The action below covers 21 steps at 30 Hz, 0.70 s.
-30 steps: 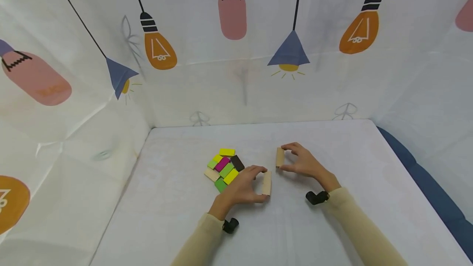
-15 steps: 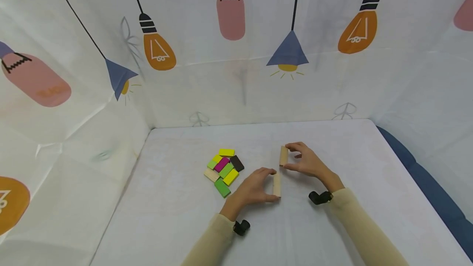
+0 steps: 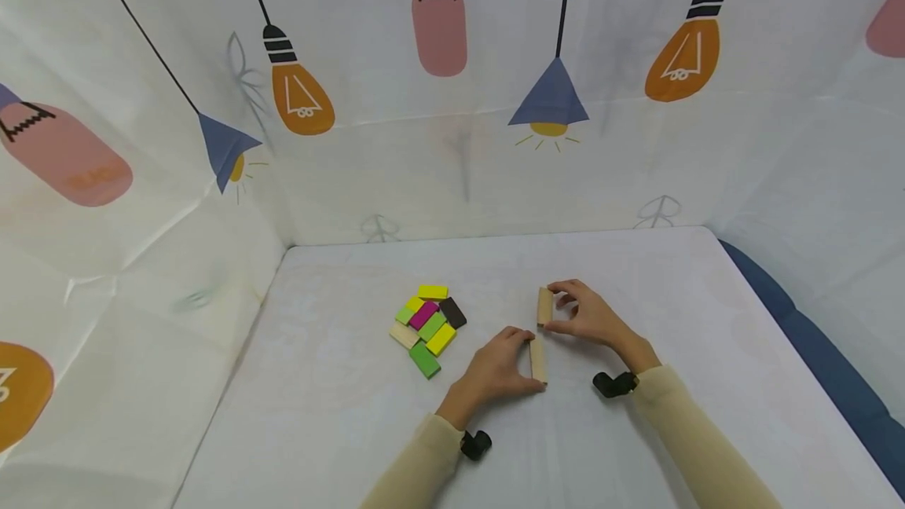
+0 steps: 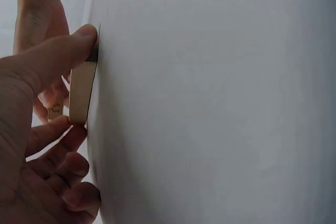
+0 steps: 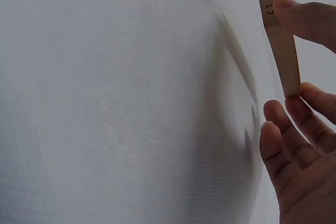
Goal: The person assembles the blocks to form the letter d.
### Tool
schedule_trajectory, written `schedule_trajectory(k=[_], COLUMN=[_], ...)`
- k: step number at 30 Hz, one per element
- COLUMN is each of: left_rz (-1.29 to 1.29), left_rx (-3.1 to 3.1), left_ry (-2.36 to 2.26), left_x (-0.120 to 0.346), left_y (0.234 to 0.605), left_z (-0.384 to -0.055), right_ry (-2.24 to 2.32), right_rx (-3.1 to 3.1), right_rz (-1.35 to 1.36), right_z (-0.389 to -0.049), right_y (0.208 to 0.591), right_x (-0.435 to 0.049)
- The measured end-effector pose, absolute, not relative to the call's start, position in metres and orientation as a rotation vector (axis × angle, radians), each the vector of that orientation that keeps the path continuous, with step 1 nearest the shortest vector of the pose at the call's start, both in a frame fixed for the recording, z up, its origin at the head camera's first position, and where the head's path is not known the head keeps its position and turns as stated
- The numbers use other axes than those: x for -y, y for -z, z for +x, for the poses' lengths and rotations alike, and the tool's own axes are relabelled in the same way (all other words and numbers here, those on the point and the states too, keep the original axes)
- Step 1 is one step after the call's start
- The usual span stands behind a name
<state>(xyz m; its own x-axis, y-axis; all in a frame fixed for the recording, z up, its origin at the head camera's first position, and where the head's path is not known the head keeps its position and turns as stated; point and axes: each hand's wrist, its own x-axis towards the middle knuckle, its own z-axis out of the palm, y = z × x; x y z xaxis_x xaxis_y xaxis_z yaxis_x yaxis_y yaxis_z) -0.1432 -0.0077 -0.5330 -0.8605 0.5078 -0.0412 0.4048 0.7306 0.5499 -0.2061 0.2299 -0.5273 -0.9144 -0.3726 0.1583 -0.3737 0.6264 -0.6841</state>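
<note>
My left hand (image 3: 491, 371) pinches a plain wooden block (image 3: 538, 360) by its two ends, thumb at the near end and fingertips at the far end. In the left wrist view this block (image 4: 82, 94) lies at the white surface. My right hand (image 3: 592, 319) pinches a second plain wooden block (image 3: 545, 307) the same way, just beyond the first. In the right wrist view the second block (image 5: 285, 51) bears a small dark mark and hangs a little above the table, apart from its shadow. The two blocks stand nearly in line, close end to end.
On the white table (image 3: 339, 415), left of my hands, several coloured blocks lie in a cluster, among them a magenta block (image 3: 424, 315), a dark block (image 3: 452, 313) and a green block (image 3: 425, 360). White printed curtains (image 3: 467, 155) surround the table. Something dark blue (image 3: 813, 336) borders its right edge.
My left hand has carried its block rightward, away from the coloured cluster, nearly into line with the other block. My right hand has shifted slightly right, then a little nearer to me.
</note>
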Motion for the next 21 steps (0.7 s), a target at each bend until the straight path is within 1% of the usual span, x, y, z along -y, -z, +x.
schedule_trajectory(k=[12,21], left_rz=[0.617,0.610], left_rx=[-2.778,-2.777], left_ry=[-0.816,-0.832], left_x=[-0.005,-0.006], left_y=[0.532,0.529], left_z=[-0.139,-0.137], right_ry=[-1.206,-1.176], right_rx=[2.846,2.897], right_rz=[0.687,0.730], right_z=[-0.207,-0.207], right_y=[0.535,0.532], right_x=[-0.229,-0.226])
